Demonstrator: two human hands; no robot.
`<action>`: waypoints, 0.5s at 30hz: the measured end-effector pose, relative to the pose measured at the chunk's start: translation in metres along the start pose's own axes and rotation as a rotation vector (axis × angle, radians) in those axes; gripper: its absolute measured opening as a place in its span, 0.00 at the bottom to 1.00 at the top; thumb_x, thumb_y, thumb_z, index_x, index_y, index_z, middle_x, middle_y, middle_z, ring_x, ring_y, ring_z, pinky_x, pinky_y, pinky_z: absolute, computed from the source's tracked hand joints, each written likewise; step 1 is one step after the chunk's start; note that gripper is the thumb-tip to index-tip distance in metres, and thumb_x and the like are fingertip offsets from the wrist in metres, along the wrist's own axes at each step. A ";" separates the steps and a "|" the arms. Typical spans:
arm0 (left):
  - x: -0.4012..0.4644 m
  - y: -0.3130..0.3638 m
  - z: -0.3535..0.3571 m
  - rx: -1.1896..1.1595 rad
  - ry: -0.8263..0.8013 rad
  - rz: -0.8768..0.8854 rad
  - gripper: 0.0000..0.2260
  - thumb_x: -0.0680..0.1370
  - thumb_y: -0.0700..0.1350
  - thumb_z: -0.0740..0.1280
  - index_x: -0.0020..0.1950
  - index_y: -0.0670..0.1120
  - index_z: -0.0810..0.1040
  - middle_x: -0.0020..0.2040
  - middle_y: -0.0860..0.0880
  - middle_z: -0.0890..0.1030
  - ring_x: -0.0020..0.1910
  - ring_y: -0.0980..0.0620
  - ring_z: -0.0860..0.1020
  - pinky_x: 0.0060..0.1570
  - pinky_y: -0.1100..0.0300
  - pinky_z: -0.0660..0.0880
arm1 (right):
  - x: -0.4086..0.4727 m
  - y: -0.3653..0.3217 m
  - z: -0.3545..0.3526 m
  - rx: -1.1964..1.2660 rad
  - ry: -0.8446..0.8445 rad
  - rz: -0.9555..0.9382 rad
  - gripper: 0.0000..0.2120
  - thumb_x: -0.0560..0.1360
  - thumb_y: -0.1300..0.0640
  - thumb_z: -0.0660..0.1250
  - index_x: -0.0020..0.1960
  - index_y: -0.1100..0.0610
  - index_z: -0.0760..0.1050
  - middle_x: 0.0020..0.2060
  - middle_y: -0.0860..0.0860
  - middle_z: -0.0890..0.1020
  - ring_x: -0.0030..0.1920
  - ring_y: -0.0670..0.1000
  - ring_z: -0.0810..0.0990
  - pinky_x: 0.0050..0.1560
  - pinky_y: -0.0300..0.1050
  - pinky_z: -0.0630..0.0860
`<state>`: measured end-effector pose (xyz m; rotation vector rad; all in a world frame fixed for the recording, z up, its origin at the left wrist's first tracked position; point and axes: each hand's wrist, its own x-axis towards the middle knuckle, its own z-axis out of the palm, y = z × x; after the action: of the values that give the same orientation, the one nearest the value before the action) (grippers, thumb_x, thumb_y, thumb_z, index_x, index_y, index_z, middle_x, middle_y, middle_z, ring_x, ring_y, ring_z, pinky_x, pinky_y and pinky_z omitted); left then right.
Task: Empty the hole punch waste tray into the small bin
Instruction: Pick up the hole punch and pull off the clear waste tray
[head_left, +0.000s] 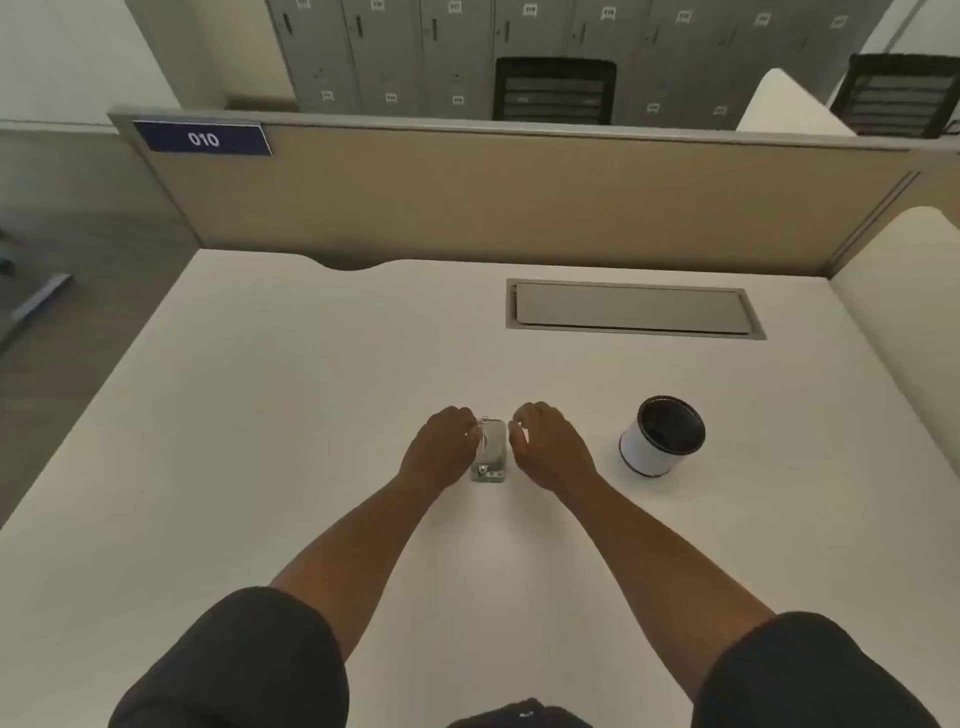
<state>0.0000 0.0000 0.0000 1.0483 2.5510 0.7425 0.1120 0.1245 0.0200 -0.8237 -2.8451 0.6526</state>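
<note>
Looking down from the head view, two dark sleeves (249, 660) sit closest to the camera, and both bare forearms reach out over a plain white desk (260, 415) toward a small grey metal hole punch (490, 451), which stands flat on the desk right between the hands. Using the punch as the reference: the left hand (441, 449) is pressed up against its left side, fingers curled together, with the fingertips touching the far left edge near the top, though I honestly can't tell if it's really gripping or just resting there. The right hand (548, 447) sits just beside the punch's right side, fingers bent and loosely bunched, tips close to the far right corner, and whether they actually touch the metal is too blurry to call. Over to the right of the punch, a bit past the right hand and clearly apart from it, stands the small bin (661, 435), a white round tub with a black rim and dark inside, upright with its mouth open. Farther back from the punch and to the right there's a grey hatch (634, 309) set flush into the desk. Beyond that runs a tan divider (493, 202) with a blue sign (202, 138) reading 010 at its left end, and grey lockers (441, 52) behind it.
</note>
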 end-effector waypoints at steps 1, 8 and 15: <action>0.002 -0.002 0.001 -0.048 -0.007 -0.042 0.10 0.79 0.46 0.61 0.48 0.42 0.79 0.47 0.43 0.81 0.47 0.44 0.78 0.48 0.51 0.74 | 0.002 0.000 0.004 0.053 -0.048 0.011 0.11 0.79 0.55 0.57 0.51 0.61 0.75 0.49 0.57 0.80 0.50 0.59 0.78 0.49 0.51 0.73; 0.007 -0.007 0.011 -0.164 -0.097 -0.118 0.07 0.75 0.43 0.65 0.44 0.43 0.82 0.46 0.44 0.82 0.47 0.46 0.79 0.51 0.51 0.75 | 0.016 0.000 0.023 0.206 -0.241 0.207 0.16 0.80 0.51 0.56 0.37 0.58 0.69 0.38 0.56 0.78 0.39 0.54 0.72 0.41 0.44 0.65; 0.008 -0.009 0.020 -0.195 -0.137 -0.168 0.05 0.75 0.44 0.67 0.48 0.46 0.82 0.52 0.44 0.78 0.51 0.46 0.77 0.50 0.57 0.71 | 0.023 0.002 0.030 0.372 -0.337 0.336 0.12 0.78 0.54 0.60 0.38 0.58 0.73 0.38 0.54 0.78 0.40 0.54 0.74 0.42 0.45 0.67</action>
<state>-0.0016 0.0077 -0.0221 0.7849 2.3604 0.8235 0.0867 0.1271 -0.0082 -1.2286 -2.7303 1.4365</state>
